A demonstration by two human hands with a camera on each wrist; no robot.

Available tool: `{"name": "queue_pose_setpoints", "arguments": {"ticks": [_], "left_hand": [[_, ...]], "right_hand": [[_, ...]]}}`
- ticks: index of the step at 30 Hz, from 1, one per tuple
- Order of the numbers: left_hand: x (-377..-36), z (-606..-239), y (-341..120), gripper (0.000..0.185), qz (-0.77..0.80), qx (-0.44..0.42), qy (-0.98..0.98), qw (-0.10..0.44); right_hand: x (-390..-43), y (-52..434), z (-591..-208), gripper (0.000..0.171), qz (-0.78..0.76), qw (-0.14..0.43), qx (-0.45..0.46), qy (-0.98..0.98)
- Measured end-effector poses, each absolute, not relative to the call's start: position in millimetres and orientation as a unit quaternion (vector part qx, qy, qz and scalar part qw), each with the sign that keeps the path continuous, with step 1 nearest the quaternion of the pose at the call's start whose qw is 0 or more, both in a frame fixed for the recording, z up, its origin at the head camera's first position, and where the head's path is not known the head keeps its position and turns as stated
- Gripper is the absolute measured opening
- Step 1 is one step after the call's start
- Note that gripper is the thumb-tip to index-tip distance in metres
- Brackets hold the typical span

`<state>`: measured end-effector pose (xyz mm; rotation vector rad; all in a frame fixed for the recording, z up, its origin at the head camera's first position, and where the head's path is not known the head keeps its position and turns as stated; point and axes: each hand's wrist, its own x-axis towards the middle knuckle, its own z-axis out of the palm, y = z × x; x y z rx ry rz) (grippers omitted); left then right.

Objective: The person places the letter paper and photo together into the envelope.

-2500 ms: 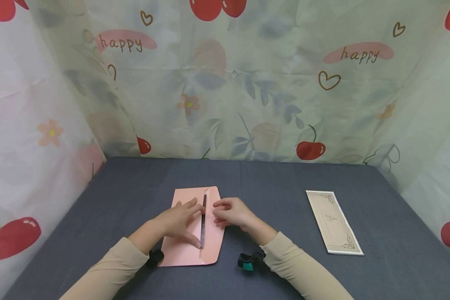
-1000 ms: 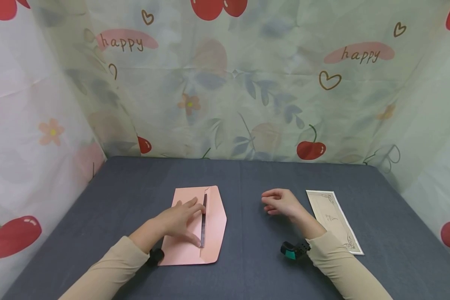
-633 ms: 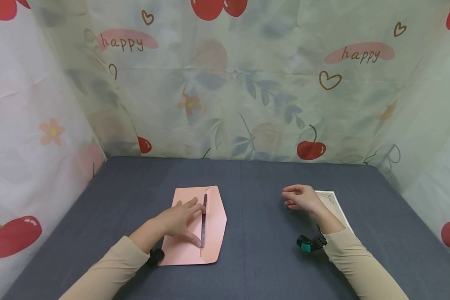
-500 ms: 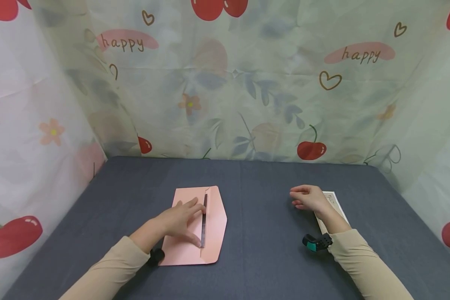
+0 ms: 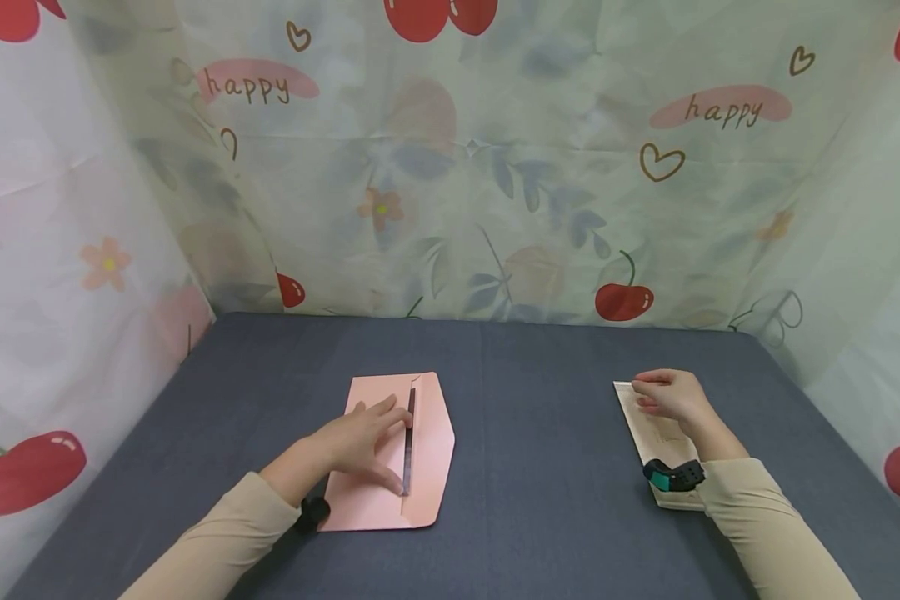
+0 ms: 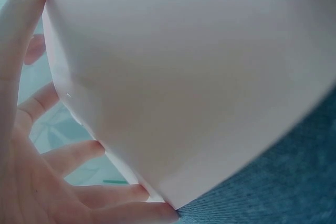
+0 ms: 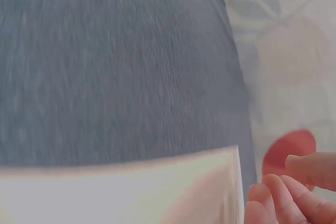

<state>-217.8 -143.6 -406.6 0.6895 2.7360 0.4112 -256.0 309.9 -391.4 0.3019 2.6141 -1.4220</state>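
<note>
Cherry-print curtain [image 5: 450, 167] w/ "happy" lettering hangs on three sides behind the dark grey counter [image 5: 540, 433]. My left hand [image 5: 360, 442] lies flat on the pink envelope [image 5: 427, 467], fingers [image 5: 378, 408] straight and pressing it down next to the dark strip [image 5: 407, 442] along the flap fold; that hand hasn't budged. Big change is my right hand [image 5: 671, 396]: a couple secs ago it was at the envelope just right of my left, then it swept across the counter, and now it sits on the far end of the cream card [image 5: 656, 437], well apart from the envelope. Fingers loosely curled over the card's top edge, touching it; can't tell yet if they actually pinch it. I'd judge the envelope side is settled and the card is next up. Card is long, narrow, pale w/ an ornate printed border, lying flat under my right wrist, its near end hidden by the sleeve [image 5: 765, 525]. Envelope lies flap open, flap pointing toward my right.
</note>
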Motion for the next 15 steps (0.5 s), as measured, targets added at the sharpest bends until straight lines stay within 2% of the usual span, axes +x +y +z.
{"name": "queue_pose_setpoints", "arguments": {"ticks": [15], "left_hand": [[-218, -406, -143, 0.08, 0.145, 0.234, 0.949, 0.152]], "right_hand": [[-255, 347, -401, 0.047, -0.419, 0.058, 0.169, 0.89]]}}
